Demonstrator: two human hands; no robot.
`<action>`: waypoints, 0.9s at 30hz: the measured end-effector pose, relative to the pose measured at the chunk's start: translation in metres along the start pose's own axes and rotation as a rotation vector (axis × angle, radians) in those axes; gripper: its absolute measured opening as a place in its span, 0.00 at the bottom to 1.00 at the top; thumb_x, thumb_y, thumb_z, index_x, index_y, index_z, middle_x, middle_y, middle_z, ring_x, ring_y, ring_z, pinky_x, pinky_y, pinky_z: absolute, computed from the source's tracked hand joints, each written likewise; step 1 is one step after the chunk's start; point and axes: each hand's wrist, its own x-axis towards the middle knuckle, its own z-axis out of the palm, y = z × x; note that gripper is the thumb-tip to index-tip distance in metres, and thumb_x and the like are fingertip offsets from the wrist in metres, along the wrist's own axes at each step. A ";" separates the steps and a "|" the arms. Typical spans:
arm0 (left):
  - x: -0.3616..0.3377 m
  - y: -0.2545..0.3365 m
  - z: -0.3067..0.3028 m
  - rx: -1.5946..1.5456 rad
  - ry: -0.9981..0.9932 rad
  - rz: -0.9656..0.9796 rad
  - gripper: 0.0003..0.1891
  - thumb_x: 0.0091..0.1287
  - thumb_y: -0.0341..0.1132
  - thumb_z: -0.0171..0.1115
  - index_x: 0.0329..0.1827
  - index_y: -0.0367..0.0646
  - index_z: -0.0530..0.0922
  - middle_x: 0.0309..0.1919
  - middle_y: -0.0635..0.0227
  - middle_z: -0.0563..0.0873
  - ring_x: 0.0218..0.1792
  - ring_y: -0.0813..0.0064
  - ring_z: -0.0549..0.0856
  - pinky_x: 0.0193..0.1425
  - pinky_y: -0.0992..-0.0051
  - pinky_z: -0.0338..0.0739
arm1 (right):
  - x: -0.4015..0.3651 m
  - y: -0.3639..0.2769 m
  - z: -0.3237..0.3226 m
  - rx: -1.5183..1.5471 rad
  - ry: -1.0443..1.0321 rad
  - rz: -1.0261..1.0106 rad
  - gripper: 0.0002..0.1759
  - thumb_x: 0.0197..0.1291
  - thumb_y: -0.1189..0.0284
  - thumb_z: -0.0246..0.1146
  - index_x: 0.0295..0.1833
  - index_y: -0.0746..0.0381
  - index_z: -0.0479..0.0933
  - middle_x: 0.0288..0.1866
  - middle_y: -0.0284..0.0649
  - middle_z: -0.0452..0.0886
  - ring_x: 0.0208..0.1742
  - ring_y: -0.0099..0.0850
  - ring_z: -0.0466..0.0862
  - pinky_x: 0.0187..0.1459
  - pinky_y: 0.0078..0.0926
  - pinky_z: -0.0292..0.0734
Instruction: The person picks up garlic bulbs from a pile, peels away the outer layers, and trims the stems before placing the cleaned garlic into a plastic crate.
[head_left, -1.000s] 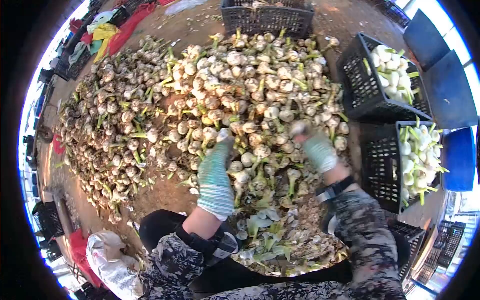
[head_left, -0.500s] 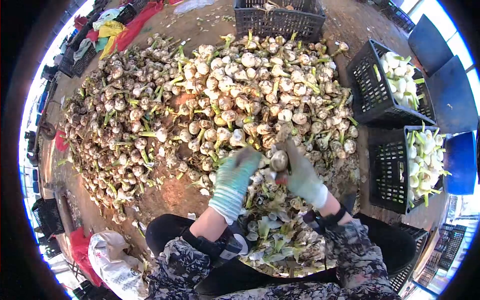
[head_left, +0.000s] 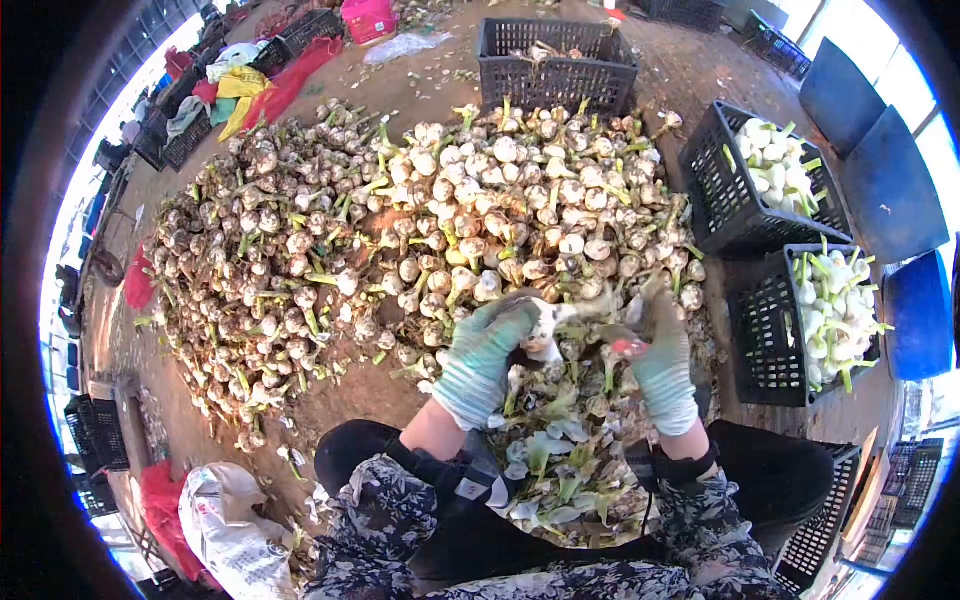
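My left hand point(head_left: 482, 352), in a striped work glove, is closed around a garlic bulb point(head_left: 543, 332) whose stalk points right. Across from it, my right hand point(head_left: 664, 368), gloved too, has its fingers curled around a small tool with a red part point(head_left: 630, 347). Most of that tool is hidden, and its kind cannot be made out. Beyond both hands lies a big heap of untrimmed garlic point(head_left: 500, 200) with short stalks and dirty skins. Below them, between my knees, is a pile of peeled-off leaves and skins point(head_left: 560, 460).
On the right stand two black crates, a rear one point(head_left: 715, 190) and a nearer one point(head_left: 765, 340), both holding clean white garlic. Another black crate point(head_left: 560, 85) is behind the heap. A white sack point(head_left: 225, 530) lies at lower left, and a pink bucket point(head_left: 368, 20) stands far back.
The garlic bulb, earlier by my right hand, is now in my left hand. My right hand has moved right, away from the left. The view has tilted up slightly.
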 end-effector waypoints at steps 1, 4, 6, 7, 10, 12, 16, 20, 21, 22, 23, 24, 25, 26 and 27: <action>0.001 0.000 -0.001 -0.164 -0.005 0.039 0.19 0.58 0.30 0.61 0.53 0.35 0.72 0.37 0.67 0.80 0.35 0.80 0.79 0.38 0.80 0.77 | 0.012 0.024 -0.039 0.134 -0.005 0.107 0.28 0.54 0.73 0.61 0.60 0.67 0.61 0.55 0.44 0.69 0.47 0.31 0.76 0.35 0.27 0.80; -0.014 0.002 0.016 0.206 -0.091 0.187 0.23 0.56 0.31 0.64 0.54 0.36 0.71 0.44 0.67 0.79 0.41 0.77 0.79 0.48 0.80 0.73 | -0.032 -0.026 0.047 -0.241 0.040 0.344 0.17 0.58 0.71 0.58 0.53 0.64 0.69 0.39 0.38 0.77 0.33 0.25 0.78 0.30 0.20 0.76; -0.015 0.001 0.016 0.497 -0.186 0.443 0.27 0.51 0.32 0.68 0.56 0.40 0.71 0.48 0.66 0.75 0.49 0.73 0.75 0.53 0.76 0.71 | -0.023 0.010 0.024 -0.092 -0.194 0.076 0.17 0.56 0.69 0.60 0.50 0.63 0.70 0.39 0.36 0.78 0.33 0.22 0.78 0.34 0.18 0.75; -0.016 0.001 0.015 0.497 -0.189 0.446 0.27 0.51 0.32 0.68 0.56 0.40 0.71 0.48 0.66 0.75 0.49 0.73 0.75 0.53 0.76 0.71 | -0.024 0.013 0.028 -0.199 -0.209 -0.008 0.16 0.56 0.70 0.60 0.50 0.64 0.70 0.41 0.36 0.78 0.36 0.22 0.79 0.36 0.19 0.76; -0.022 0.008 0.020 0.848 -0.130 0.676 0.28 0.49 0.41 0.70 0.53 0.43 0.74 0.48 0.62 0.76 0.50 0.66 0.76 0.52 0.73 0.70 | -0.026 0.002 0.045 -0.022 -0.028 0.117 0.17 0.51 0.69 0.66 0.46 0.59 0.72 0.32 0.28 0.75 0.32 0.17 0.74 0.34 0.15 0.72; -0.020 0.004 0.016 0.846 -0.132 0.682 0.28 0.48 0.42 0.70 0.52 0.42 0.74 0.48 0.62 0.76 0.49 0.66 0.76 0.52 0.73 0.70 | -0.032 -0.004 0.053 -0.006 -0.010 0.079 0.16 0.51 0.69 0.66 0.45 0.60 0.72 0.33 0.28 0.75 0.33 0.18 0.75 0.35 0.15 0.72; -0.020 0.003 0.018 0.820 -0.145 0.614 0.29 0.47 0.45 0.70 0.51 0.41 0.75 0.48 0.63 0.76 0.48 0.68 0.77 0.51 0.74 0.71 | -0.032 -0.001 0.037 -0.128 0.001 0.063 0.16 0.52 0.71 0.65 0.45 0.63 0.72 0.34 0.28 0.77 0.36 0.19 0.76 0.37 0.16 0.72; -0.019 0.000 0.016 0.795 -0.170 0.625 0.27 0.48 0.43 0.70 0.52 0.41 0.74 0.49 0.63 0.76 0.48 0.69 0.77 0.51 0.74 0.70 | -0.030 0.003 0.026 -0.218 -0.039 -0.048 0.15 0.53 0.71 0.64 0.46 0.63 0.72 0.36 0.30 0.78 0.34 0.19 0.78 0.30 0.16 0.74; -0.018 -0.001 0.015 0.780 -0.179 0.617 0.27 0.49 0.41 0.69 0.52 0.41 0.74 0.49 0.63 0.76 0.49 0.70 0.76 0.52 0.74 0.70 | -0.032 0.000 0.026 -0.211 -0.058 0.016 0.14 0.53 0.72 0.63 0.45 0.63 0.72 0.36 0.30 0.78 0.32 0.19 0.78 0.27 0.15 0.73; -0.018 -0.001 0.015 0.766 -0.187 0.609 0.26 0.50 0.40 0.69 0.52 0.41 0.74 0.49 0.62 0.76 0.49 0.70 0.76 0.52 0.74 0.70 | -0.034 -0.004 0.027 -0.204 -0.077 0.080 0.13 0.53 0.73 0.63 0.45 0.63 0.72 0.36 0.31 0.78 0.30 0.18 0.78 0.24 0.14 0.72; -0.018 0.000 0.016 0.767 -0.187 0.607 0.26 0.50 0.40 0.69 0.52 0.41 0.74 0.49 0.62 0.76 0.49 0.70 0.76 0.52 0.74 0.70 | -0.037 -0.008 0.031 -0.203 -0.077 0.081 0.13 0.53 0.73 0.63 0.45 0.63 0.72 0.36 0.31 0.78 0.30 0.18 0.78 0.24 0.14 0.72; -0.018 0.001 0.017 0.734 -0.188 0.611 0.26 0.50 0.40 0.69 0.52 0.41 0.74 0.49 0.62 0.76 0.49 0.70 0.76 0.52 0.74 0.70 | -0.041 -0.015 0.039 -0.126 -0.082 0.096 0.13 0.53 0.73 0.63 0.45 0.63 0.72 0.35 0.32 0.78 0.28 0.18 0.78 0.22 0.13 0.71; -0.018 0.002 0.018 0.702 -0.189 0.615 0.26 0.51 0.39 0.68 0.52 0.41 0.74 0.49 0.62 0.76 0.50 0.70 0.76 0.53 0.74 0.70 | -0.043 -0.018 0.043 -0.047 -0.087 0.109 0.13 0.53 0.73 0.62 0.45 0.63 0.72 0.35 0.33 0.78 0.27 0.18 0.78 0.20 0.11 0.70; -0.017 0.001 0.018 0.705 -0.192 0.614 0.26 0.51 0.39 0.68 0.52 0.41 0.74 0.49 0.62 0.76 0.50 0.70 0.76 0.53 0.74 0.70 | -0.042 -0.019 0.042 -0.043 -0.085 0.108 0.13 0.53 0.73 0.62 0.45 0.63 0.72 0.35 0.33 0.78 0.27 0.18 0.78 0.20 0.11 0.70; -0.016 -0.001 0.018 0.772 -0.185 0.693 0.27 0.50 0.37 0.69 0.54 0.43 0.73 0.48 0.64 0.75 0.47 0.72 0.76 0.48 0.77 0.71 | -0.040 -0.019 0.039 -0.073 -0.100 0.112 0.14 0.53 0.74 0.62 0.45 0.64 0.72 0.35 0.34 0.78 0.27 0.18 0.78 0.21 0.11 0.71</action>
